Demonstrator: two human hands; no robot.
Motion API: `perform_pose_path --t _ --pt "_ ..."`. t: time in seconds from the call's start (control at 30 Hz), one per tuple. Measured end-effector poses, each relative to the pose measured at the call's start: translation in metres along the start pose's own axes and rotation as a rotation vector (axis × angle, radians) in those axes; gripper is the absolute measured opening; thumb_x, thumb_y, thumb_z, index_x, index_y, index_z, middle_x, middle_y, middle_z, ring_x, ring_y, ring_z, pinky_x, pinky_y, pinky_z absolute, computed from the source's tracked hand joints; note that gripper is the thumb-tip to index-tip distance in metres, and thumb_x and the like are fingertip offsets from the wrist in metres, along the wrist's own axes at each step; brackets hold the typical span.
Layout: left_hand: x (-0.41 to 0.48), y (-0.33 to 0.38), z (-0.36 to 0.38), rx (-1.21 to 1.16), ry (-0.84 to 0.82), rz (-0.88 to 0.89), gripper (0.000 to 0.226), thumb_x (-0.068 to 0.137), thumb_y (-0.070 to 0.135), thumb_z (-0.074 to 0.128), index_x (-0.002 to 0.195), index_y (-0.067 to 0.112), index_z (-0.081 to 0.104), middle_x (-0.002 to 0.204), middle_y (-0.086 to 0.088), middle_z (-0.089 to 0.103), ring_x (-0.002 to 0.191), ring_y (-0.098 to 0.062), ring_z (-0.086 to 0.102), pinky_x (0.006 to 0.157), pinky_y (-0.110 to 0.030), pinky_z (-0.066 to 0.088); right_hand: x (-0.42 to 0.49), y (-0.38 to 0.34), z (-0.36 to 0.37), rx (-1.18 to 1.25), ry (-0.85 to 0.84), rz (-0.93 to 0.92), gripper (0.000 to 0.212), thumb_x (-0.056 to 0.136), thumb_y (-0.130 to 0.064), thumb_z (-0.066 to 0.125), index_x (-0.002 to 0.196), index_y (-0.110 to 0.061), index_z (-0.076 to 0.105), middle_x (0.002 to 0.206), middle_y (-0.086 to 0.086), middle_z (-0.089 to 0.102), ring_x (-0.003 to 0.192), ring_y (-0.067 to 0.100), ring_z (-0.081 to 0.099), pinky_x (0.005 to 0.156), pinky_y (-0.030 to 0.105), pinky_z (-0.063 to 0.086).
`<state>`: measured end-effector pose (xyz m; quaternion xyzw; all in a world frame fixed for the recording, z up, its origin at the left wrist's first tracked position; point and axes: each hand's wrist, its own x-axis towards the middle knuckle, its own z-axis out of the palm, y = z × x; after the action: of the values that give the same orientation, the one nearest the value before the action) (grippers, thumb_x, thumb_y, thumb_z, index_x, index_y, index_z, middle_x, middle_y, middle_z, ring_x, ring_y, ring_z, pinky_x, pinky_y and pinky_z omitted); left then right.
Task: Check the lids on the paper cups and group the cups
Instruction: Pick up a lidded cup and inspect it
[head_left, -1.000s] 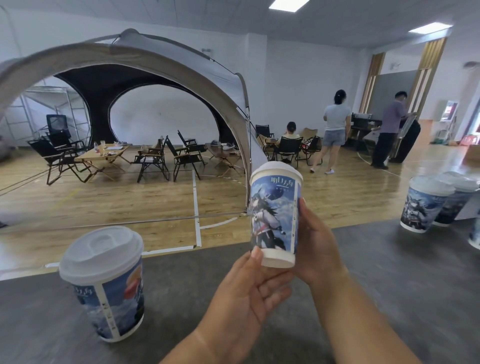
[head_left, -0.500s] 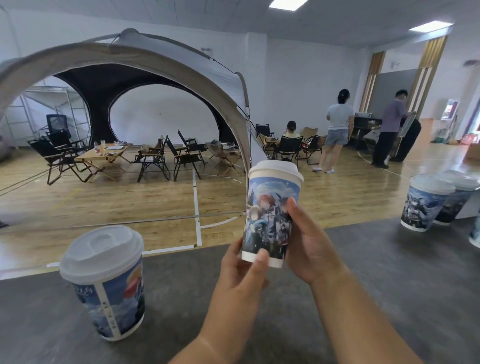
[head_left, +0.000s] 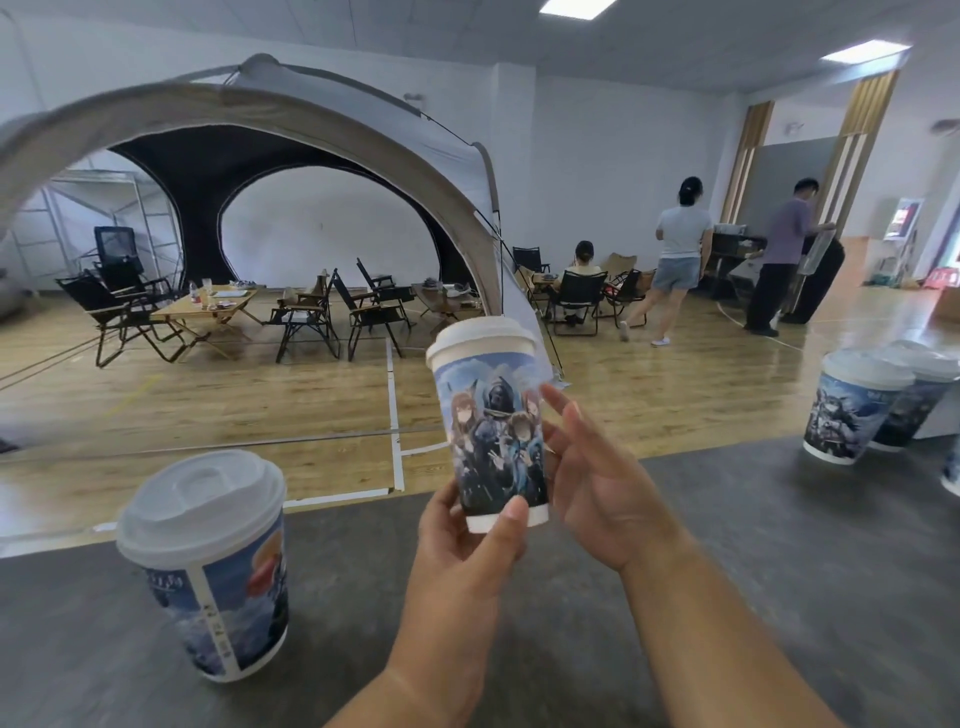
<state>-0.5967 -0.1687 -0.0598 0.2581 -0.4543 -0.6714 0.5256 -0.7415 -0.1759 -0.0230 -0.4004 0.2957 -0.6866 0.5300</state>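
Head view.

A: State of the left hand (head_left: 467, 551)?

B: Curled round the foot of the held cup (head_left: 493, 436). Thumb across the front of the base, fingers behind. The cup is raised above the grey table (head_left: 779, 571), roughly upright with a slight lean, printed figures facing the camera.

A: Lid?

B: The white lid (head_left: 483, 338) is on; it looks level along the side that shows.

A: And the right hand (head_left: 597, 483)?

B: Spread, fingers straight, palm turned toward the cup's right side. It grips nothing. Fingertips sit right at the cup's edge; cannot tell whether they touch.

A: Other cups?

B: The near cup (head_left: 218, 571) stands on the table at left, lidded, well apart from both hands. A pair of cups (head_left: 852, 410) stands close together at the table's far right, both lidded. An edge cup (head_left: 953, 470) is cut off by the right border.

A: Background?

B: Wood floor (head_left: 208, 405), an arched tent (head_left: 311, 104), folding chairs (head_left: 363, 312) under it. Three people (head_left: 680, 244) beyond: one seated, two standing.
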Motion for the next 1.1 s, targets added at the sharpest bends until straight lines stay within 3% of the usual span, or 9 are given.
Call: perform_pose_path --t 0.13,0.27,0.37,0.5,0.6,0.7,0.83,0.97,1.1 --pt "0.002 -0.004 -0.003 0.150 0.073 0.065 0.081 0.046 0.047 0.085 0.120 0.039 0.051 0.115 0.005 0.068 0.105 -0.010 0.066 0.094 -0.035 0.051 0.001 0.006 0.002 -0.113 0.070 -0.007 0.098 0.050 -0.037 0.096 0.134 -0.014 0.050 0.125 0.021 0.064 0.116 0.036 0.061 0.108 0.060 0.039" --pt "0.001 0.004 0.000 -0.075 -0.022 -0.005 0.053 0.076 0.033 0.074 0.124 0.034 0.051 0.108 0.009 0.071 0.103 -0.010 0.067 0.084 -0.035 0.051 0.001 0.007 -0.001 0.015 0.050 0.005 0.090 0.068 -0.032 0.088 0.142 -0.009 0.042 0.136 0.026 0.055 0.130 0.044 0.047 0.112 0.064 0.029" --pt "-0.003 0.015 0.003 -0.165 -0.068 -0.051 0.051 0.082 0.023 0.069 0.128 0.030 0.049 0.114 -0.005 0.071 0.109 -0.023 0.066 0.087 -0.041 0.051 0.000 0.005 0.007 0.005 -0.038 0.004 0.076 0.083 -0.032 0.075 0.144 -0.006 0.039 0.143 0.028 0.046 0.135 0.046 0.041 0.113 0.064 0.026" --pt "-0.006 0.035 0.007 -0.068 0.008 0.026 0.060 0.072 0.029 0.072 0.128 0.030 0.050 0.103 0.001 0.073 0.098 -0.015 0.069 0.082 -0.033 0.053 -0.004 -0.006 0.025 -0.003 0.006 -0.008 0.072 0.083 -0.034 0.076 0.141 -0.006 0.045 0.141 0.024 0.051 0.134 0.041 0.044 0.114 0.062 0.027" --pt "-0.017 0.054 0.002 0.026 0.006 0.081 0.061 0.066 0.031 0.071 0.124 0.033 0.053 0.099 0.006 0.074 0.089 -0.006 0.070 0.074 -0.021 0.055 -0.012 -0.024 0.056 -0.242 0.094 -0.060 0.072 0.073 -0.041 0.078 0.135 -0.016 0.051 0.126 0.014 0.065 0.119 0.030 0.061 0.104 0.052 0.044" --pt "-0.037 0.079 -0.007 0.256 0.001 0.164 0.065 0.064 0.038 0.078 0.122 0.037 0.051 0.109 0.004 0.070 0.092 -0.010 0.070 0.078 -0.026 0.056 -0.028 -0.037 0.094 -0.474 0.187 -0.094 0.084 0.059 -0.042 0.084 0.133 -0.022 0.049 0.112 0.008 0.071 0.101 0.021 0.071 0.090 0.042 0.055" --pt "-0.057 0.105 -0.015 0.231 -0.039 0.144 0.072 0.060 0.055 0.074 0.125 0.038 0.048 0.109 0.009 0.067 0.096 -0.004 0.066 0.085 -0.029 0.052 -0.045 -0.048 0.130 -0.436 0.236 -0.159 0.076 0.060 -0.035 0.087 0.126 -0.019 0.052 0.104 0.009 0.075 0.096 0.024 0.072 0.089 0.045 0.056" --pt "-0.074 0.132 -0.022 -0.245 -0.323 -0.160 0.059 0.076 0.040 0.067 0.129 0.017 0.057 0.120 -0.010 0.068 0.097 -0.019 0.064 0.089 -0.040 0.049 -0.053 -0.056 0.143 -0.043 -0.063 -0.031 0.071 0.078 -0.036 0.077 0.134 0.000 0.052 0.122 0.023 0.064 0.106 0.037 0.065 0.090 0.050 0.054" --pt "-0.083 0.135 -0.022 -0.389 -0.398 -0.165 0.054 0.070 0.026 0.074 0.119 0.008 0.061 0.112 -0.015 0.068 0.089 -0.021 0.064 0.085 -0.034 0.055 -0.055 -0.055 0.150 0.116 -0.255 0.142 0.067 0.077 -0.040 0.079 0.129 -0.001 0.060 0.116 0.023 0.067 0.101 0.036 0.067 0.090 0.046 0.055"
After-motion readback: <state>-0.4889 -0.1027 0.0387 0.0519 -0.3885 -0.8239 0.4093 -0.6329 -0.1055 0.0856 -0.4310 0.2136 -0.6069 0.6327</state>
